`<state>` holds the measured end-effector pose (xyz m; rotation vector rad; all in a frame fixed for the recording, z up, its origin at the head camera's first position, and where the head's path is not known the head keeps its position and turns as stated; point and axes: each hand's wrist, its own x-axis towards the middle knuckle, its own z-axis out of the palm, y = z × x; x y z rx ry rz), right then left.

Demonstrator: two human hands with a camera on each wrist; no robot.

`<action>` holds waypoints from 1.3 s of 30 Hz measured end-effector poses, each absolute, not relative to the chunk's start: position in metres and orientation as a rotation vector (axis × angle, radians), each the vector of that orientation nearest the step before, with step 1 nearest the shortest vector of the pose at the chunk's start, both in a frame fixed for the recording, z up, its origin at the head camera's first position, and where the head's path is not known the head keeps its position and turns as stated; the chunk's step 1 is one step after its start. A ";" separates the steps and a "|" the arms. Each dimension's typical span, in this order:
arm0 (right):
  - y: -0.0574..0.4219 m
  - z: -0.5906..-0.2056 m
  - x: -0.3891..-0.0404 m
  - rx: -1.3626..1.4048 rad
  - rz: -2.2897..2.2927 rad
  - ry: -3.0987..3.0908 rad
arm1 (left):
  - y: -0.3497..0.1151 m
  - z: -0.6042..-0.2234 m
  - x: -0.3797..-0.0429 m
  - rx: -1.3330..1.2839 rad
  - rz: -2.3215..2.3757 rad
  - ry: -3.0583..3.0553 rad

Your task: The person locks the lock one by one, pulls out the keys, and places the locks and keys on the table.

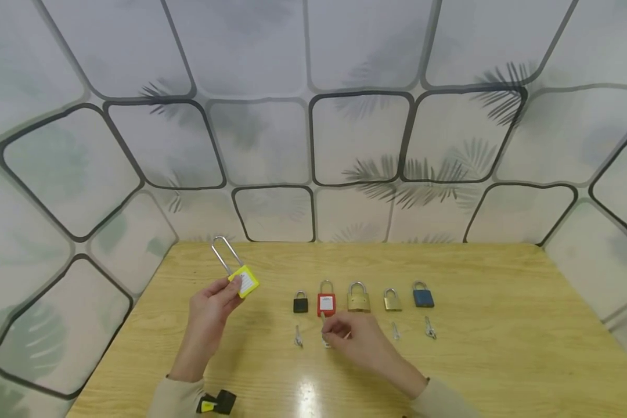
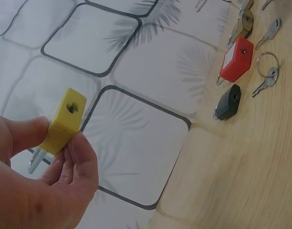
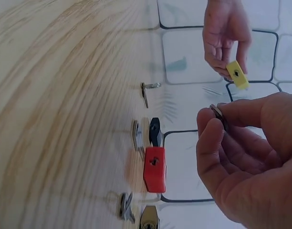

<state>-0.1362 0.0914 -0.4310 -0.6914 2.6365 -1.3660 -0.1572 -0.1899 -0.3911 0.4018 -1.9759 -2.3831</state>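
Observation:
My left hand (image 1: 206, 316) holds a yellow padlock (image 1: 249, 283) with a white label and a long metal shackle, raised above the table's left side. The keyhole in its base shows in the left wrist view. My right hand (image 1: 360, 339) pinches a small metal key (image 3: 216, 111) between thumb and fingertips; the fingers hide most of it. In the head view this hand hovers just in front of a red padlock (image 1: 326, 304) and a large brass padlock (image 1: 358, 302). The two hands are apart.
Black (image 1: 300, 304), small brass (image 1: 392, 302) and blue (image 1: 423, 298) padlocks share the row on the wooden table (image 1: 480, 348). Keys lie before them, among them a key (image 1: 298, 337) by the black padlock and a key bunch (image 1: 431, 328) by the blue one. Patterned cloth walls (image 1: 271, 215) stand behind.

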 end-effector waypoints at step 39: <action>-0.028 -0.440 -0.145 -0.969 -0.882 2.611 | -0.207 -0.387 -0.153 0.444 -2.433 -1.862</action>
